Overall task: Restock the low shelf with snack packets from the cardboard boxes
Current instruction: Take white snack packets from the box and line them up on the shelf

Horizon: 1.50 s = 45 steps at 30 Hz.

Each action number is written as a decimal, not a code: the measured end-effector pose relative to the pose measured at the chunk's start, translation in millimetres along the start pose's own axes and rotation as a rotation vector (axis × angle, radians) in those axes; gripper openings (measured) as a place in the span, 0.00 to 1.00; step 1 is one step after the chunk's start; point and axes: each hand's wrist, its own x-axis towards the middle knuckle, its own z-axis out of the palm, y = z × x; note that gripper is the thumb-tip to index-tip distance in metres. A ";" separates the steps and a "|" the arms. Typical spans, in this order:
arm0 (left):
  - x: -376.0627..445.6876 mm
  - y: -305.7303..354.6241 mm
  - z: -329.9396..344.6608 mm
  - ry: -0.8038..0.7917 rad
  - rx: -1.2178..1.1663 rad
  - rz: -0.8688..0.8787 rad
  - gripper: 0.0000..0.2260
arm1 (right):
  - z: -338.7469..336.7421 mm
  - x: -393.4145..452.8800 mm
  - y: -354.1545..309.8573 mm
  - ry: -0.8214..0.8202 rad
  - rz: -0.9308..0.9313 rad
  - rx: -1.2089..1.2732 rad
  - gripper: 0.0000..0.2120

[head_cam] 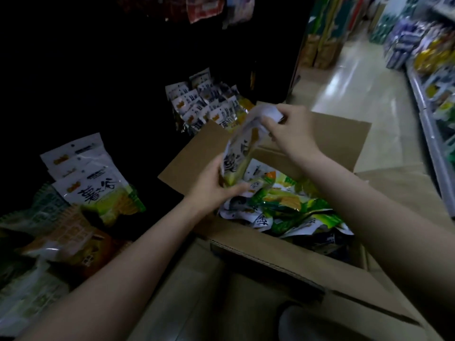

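An open cardboard box (248,238) sits in front of me, full of white, green and yellow snack packets (283,207). Above it I hold one such snack packet (242,148) upright. My left hand (211,189) grips its lower end, and my right hand (288,130) pinches its white top edge. On the dark low shelf to the left lies a stack of the same packets (96,179). Farther back stands another batch of packets (206,102) in rows.
Other bagged goods (56,237) lie at the shelf's near left. Packets hang from hooks overhead (209,7). The box's flaps (327,136) stand open. A tiled aisle (364,94) runs back on the right, lined by a stocked shelf (433,77). My shoe (295,321) shows below.
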 end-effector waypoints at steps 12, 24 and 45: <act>16.5 -21.2 -6.9 0.421 -0.301 -0.441 0.15 | -18.0 -64.9 106.1 -1.051 0.148 -1.121 0.22; 22.1 -33.5 -38.0 0.681 -0.378 -0.398 0.20 | -42.4 -1.1 33.4 0.031 0.171 -0.059 0.08; -61.7 -94.3 -167.0 0.353 -1.017 -0.849 0.15 | 110.1 -47.4 -120.0 -0.580 0.466 1.232 0.18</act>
